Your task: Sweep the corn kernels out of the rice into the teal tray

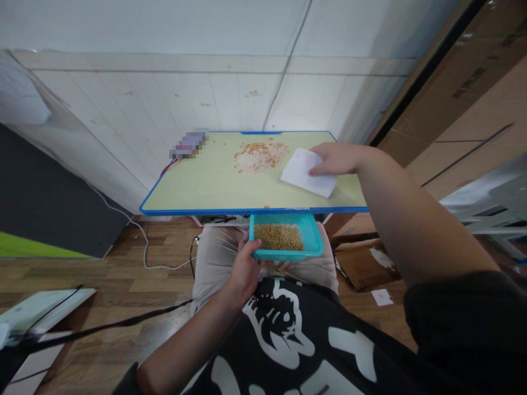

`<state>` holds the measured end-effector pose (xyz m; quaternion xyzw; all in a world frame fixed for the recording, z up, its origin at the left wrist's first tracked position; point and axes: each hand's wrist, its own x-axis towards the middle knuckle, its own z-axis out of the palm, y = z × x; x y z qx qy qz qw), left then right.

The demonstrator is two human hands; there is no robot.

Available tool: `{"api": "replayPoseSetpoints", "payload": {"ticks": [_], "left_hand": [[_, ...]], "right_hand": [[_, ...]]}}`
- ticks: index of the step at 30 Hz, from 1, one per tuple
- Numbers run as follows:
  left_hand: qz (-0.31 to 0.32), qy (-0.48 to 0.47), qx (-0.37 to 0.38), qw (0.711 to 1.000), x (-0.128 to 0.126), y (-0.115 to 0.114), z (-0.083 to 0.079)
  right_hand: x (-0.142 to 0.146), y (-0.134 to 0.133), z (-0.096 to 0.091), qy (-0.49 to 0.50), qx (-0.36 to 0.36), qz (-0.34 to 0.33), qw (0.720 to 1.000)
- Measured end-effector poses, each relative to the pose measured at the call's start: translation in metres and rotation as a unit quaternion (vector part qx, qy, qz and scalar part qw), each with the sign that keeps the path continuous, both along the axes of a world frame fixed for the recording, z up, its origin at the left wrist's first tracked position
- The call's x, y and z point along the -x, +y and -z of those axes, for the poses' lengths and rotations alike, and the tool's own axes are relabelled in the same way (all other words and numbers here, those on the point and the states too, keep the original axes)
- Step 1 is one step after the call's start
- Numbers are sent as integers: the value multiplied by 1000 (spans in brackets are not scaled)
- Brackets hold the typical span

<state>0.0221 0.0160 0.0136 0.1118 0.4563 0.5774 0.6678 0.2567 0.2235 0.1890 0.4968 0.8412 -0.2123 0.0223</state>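
A turquoise plastic tray (pixel 315 236) with soybeans (pixel 278 237) and some pale grains in it sits just below the table's front edge. My left hand (pixel 246 269) grips its near left corner, thumb over the rim. Above the table, my right hand (pixel 335 158) pinches a white sheet of paper (pixel 302 174), thumb on its near face. Left of the paper, a loose pile of rice (pixel 253 160) mixed with yellow beans (pixel 263 147) lies spread on the tabletop. The fingers beneath the tray are hidden.
The small pale-green table (pixel 197 189) has a blue edge and stands against a white panelled wall. A blurred-out device (pixel 189 145) with a red cord rests at its back left. Cardboard boxes (pixel 362 263) stand at the right, and a white cable (pixel 146 247) trails over the floor.
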Motion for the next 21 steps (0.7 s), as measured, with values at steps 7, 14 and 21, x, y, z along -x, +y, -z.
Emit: {"api": "replayPoseSetpoints", "payload": {"ticks": [7, 14, 21], "left_hand": [[3, -1, -4, 1000, -2, 0, -1], [4, -2, -5, 1000, -1, -1, -2], [11, 3, -9, 1000, 0, -1, -2]], "right_hand": [[-21, 15, 22, 13, 107, 107, 988], [-5, 16, 30, 33, 173, 75, 982], [7, 18, 37, 72, 234, 52, 968]]}}
